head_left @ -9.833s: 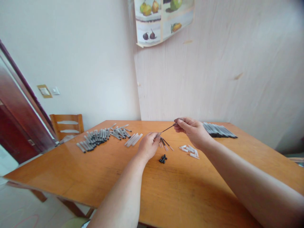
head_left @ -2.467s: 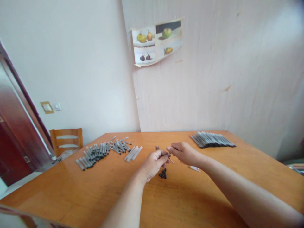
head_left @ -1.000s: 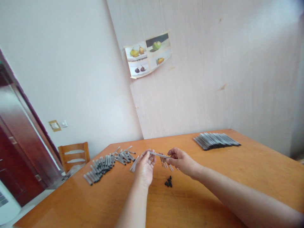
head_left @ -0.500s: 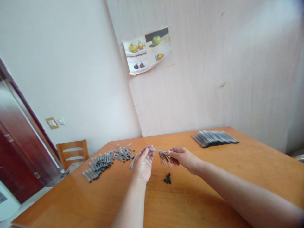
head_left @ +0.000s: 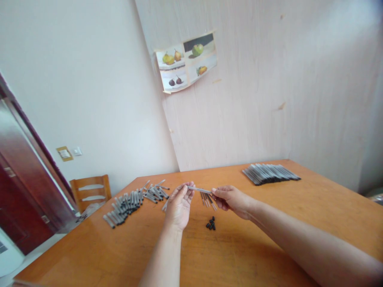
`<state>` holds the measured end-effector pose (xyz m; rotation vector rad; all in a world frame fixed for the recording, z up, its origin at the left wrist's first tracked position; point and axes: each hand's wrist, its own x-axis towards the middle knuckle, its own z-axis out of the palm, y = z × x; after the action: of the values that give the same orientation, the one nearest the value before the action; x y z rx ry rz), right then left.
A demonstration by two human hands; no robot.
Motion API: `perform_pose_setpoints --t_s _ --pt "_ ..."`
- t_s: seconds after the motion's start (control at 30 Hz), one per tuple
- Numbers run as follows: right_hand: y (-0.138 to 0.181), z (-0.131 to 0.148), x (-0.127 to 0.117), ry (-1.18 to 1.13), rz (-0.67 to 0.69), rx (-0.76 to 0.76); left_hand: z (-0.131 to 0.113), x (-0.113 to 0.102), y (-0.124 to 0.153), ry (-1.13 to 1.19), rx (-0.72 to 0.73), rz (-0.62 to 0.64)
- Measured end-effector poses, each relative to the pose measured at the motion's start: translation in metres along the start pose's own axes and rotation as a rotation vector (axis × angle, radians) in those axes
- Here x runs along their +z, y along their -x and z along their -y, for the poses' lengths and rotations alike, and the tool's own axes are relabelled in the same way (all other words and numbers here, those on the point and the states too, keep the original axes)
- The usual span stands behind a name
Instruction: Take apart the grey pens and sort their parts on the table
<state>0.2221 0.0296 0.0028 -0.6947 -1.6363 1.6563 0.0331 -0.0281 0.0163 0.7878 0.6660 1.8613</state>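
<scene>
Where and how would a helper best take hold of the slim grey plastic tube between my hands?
Probably pinch the slim grey plastic tube at its middle, coming from above: your left hand and right hand hold it near its ends, leaving that straight, narrow stretch uncovered.

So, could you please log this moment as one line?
left hand: holds pen barrel end; right hand: holds other end; on table: refills, small black pieces

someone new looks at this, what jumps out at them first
Probably the left hand and right hand, holding a slim pen tube between them above the wooden table. Next, the fruit pictures on the wall, then the black-ended pens lined up at the far right and the looser heap of black-ended tubes at left.
</scene>
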Motion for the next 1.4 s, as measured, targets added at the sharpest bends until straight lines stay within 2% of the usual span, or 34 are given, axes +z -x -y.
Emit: perform_pose_setpoints --t_s 0.2,0.47,0.7,0.8,0.87,0.97,1.13,1.4 --pt "-0.001 0.000 0.001 -0.018 0.001 0.008 0.002 0.002 0.000 -0.007 -0.005 -0.004" --pt "-0.003 0.000 0.002 -0.113 -0.048 0.023 0.008 0.007 0.004 -0.021 -0.080 0.041" --pt "0.000 0.002 0.005 0.036 0.003 0.018 0.011 0.007 0.005 -0.119 -0.080 0.060" --pt "-0.003 0.005 -0.003 0.139 -0.095 0.013 0.009 0.004 0.002 -0.096 -0.062 0.034" --pt "-0.006 0.010 -0.015 0.155 -0.226 0.003 0.007 0.002 0.000 -0.084 -0.035 0.008" --pt "-0.007 0.021 -0.038 0.182 -0.309 -0.043 0.005 -0.001 -0.003 -0.084 -0.016 -0.024" --pt "-0.001 0.032 -0.069 0.492 -0.346 0.003 0.005 -0.003 -0.006 -0.095 -0.007 -0.067" --pt "-0.003 0.018 -0.083 1.043 -0.066 0.094 0.007 -0.004 -0.008 -0.110 -0.023 -0.093"
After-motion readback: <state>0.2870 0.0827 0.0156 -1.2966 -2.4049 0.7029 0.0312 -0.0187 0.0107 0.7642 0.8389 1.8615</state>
